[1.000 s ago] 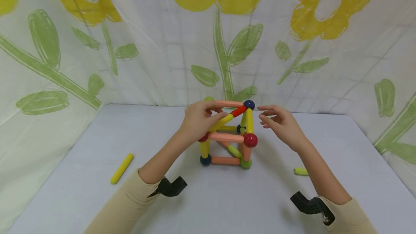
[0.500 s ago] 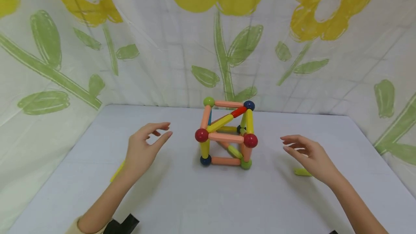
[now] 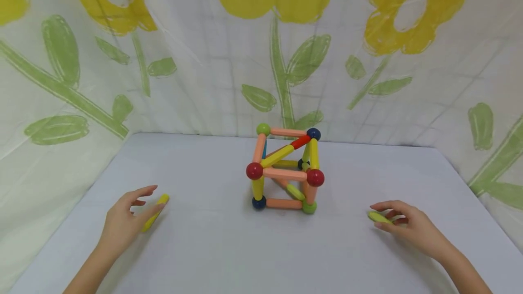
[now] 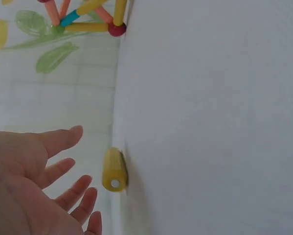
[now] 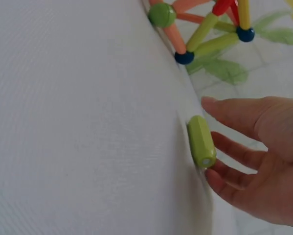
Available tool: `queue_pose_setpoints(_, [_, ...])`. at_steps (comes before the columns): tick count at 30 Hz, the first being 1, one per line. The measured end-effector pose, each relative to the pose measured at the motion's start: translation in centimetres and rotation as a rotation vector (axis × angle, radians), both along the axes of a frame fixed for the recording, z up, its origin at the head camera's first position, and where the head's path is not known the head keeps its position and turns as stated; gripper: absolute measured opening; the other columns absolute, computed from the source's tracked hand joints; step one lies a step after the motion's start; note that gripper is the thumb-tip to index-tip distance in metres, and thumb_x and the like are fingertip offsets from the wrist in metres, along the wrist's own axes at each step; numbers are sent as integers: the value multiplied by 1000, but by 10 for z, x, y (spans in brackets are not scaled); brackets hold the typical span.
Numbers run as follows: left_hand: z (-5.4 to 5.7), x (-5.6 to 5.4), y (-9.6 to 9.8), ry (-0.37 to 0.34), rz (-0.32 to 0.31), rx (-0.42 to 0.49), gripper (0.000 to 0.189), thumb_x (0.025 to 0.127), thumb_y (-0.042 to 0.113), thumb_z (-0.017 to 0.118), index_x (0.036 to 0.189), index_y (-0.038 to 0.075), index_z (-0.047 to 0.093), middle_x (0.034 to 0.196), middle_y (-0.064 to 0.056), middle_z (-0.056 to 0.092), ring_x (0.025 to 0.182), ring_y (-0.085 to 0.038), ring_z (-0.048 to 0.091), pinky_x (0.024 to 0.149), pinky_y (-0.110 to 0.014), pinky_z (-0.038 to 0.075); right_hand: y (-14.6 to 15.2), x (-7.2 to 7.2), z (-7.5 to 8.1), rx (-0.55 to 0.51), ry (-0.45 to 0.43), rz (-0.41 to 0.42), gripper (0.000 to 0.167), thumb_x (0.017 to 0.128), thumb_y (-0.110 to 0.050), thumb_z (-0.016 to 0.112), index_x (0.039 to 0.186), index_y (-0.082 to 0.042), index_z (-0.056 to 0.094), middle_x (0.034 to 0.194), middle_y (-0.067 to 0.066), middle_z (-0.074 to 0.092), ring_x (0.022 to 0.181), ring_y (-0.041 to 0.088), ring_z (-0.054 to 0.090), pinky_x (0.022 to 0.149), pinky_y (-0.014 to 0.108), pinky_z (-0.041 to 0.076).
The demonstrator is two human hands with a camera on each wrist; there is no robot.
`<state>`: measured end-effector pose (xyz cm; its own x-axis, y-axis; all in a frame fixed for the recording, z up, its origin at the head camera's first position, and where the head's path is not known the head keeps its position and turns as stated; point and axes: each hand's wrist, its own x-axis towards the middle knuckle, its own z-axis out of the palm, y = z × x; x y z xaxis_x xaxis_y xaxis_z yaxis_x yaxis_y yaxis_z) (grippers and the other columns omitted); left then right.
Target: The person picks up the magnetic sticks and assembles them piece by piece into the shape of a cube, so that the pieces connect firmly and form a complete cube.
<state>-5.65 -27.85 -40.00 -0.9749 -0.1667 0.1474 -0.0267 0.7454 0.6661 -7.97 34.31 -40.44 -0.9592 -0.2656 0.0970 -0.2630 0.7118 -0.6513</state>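
Note:
My left hand [image 3: 124, 221], fingers spread, hovers around a yellow magnetic stick [image 3: 164, 199] lying on the table at the left. In the left wrist view a gap shows between the fingertips and the yellow stick [image 4: 115, 169], whose metal end faces the camera. At the right, my right hand [image 3: 422, 232] has thumb and fingers parted on either side of a short lime-green magnetic stick [image 3: 377, 217]. The right wrist view shows the fingertips close to this green stick [image 5: 201, 139], not closed round it.
A box-shaped frame of magnetic sticks and balls [image 3: 284, 174] stands mid-table, with a yellow-and-red diagonal [image 3: 278, 155] across its top. Behind the white table [image 3: 261, 257] hangs a cloth [image 3: 196, 80] painted with yellow flowers.
Both hands have left the box-shaped frame, moving outward and toward me. The left has come down by the yellow stick, the right by the green one. The frame stays in place.

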Motion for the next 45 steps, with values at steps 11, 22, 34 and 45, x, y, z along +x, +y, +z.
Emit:
queue_pose_setpoints(11, [-13,-1,-22,-95,-131,-22,43,94,15,81,131,-3,70,116,-17,72,83,4,55,67,-20,51,2,0,-10,30,3,-33,29,88,-7,84,115,-3,75,95,-9,72,82,-4,58,69,19,55])
queue_pose_setpoints(22, [-8,0,-3,-38,-210,22,35,92,5,80,126,-1,74,117,-17,74,84,3,60,70,-20,55,-8,-3,-4,30,46,-1,26,90,-7,82,116,-8,76,101,-8,74,86,-5,58,72,20,56])
queue_pose_setpoints(34, [6,-5,56,100,-457,83,31,89,0,81,118,9,79,109,0,76,90,-1,60,74,-23,56,-49,-12,10,-62,112,145,27,91,1,80,116,-8,77,107,1,76,85,2,58,71,20,57])
queue_pose_setpoints(45, [17,-13,106,-41,-603,164,27,96,4,75,123,7,77,112,-1,74,95,-10,62,81,-23,58,-91,-10,27,-113,42,263,25,95,-7,78,120,-10,76,110,0,76,89,5,60,74,24,59])
